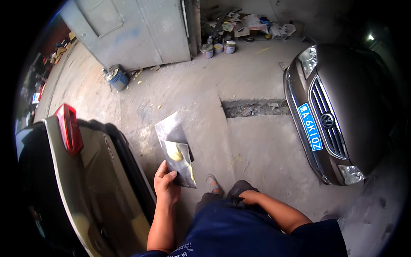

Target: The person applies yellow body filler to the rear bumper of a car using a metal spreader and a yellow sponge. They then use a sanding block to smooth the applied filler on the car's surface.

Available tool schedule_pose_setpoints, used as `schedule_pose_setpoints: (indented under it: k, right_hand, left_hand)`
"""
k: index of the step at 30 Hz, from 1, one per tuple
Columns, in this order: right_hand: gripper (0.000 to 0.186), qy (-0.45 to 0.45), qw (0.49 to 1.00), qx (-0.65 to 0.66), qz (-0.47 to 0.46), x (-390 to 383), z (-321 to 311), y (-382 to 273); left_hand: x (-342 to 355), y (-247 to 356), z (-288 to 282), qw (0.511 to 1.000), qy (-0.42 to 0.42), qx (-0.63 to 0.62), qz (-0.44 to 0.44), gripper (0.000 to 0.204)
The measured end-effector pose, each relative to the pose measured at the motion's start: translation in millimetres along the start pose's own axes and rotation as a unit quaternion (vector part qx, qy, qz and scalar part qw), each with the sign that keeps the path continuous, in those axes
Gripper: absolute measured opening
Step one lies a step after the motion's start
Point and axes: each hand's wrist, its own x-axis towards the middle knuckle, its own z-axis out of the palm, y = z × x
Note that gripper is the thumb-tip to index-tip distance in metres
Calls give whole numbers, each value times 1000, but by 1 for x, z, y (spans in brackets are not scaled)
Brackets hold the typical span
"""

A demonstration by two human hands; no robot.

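My left hand point(167, 184) grips a flat dark board point(171, 126) with a smaller flat scraper point(184, 165) lying over it, both held out in front of my body. A blob of pale yellow paste point(174, 150) sits on the scraper, with more smeared along its edge. My right hand point(247, 197) is down at my dark shorts, beside some black fabric at the waist; its fingertips are hidden there, so I cannot see what, if anything, they hold.
An olive car's rear point(98, 175) is close left; a dark car's front point(334, 98) stands right, beside a rubble-filled trench point(252, 109). Beyond are a grey metal door point(137, 30), a blue bucket point(117, 79), several cans point(218, 48) and heaped litter point(252, 25).
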Motion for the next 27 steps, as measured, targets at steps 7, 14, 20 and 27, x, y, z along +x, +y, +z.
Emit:
schedule_pose_setpoints:
  k: [7,14,20,27]
  right_hand:
    - [29,8,995,-85,-43,64,-70,3]
    - [32,23,998,-47,-17,97,-200,28]
    - [26,-76,988,-63,-119,186,-287,89]
    - [28,23,971,98,-216,222,-399,167]
  left_hand:
    - [90,8,20,999,-17,-20,-30,52]
    - [205,-5,51,1000,20,-8,-8,52]
    - [321,-12,108,998,54,13,-11,52]
    - [437,9,162,996,88,-12,19,51]
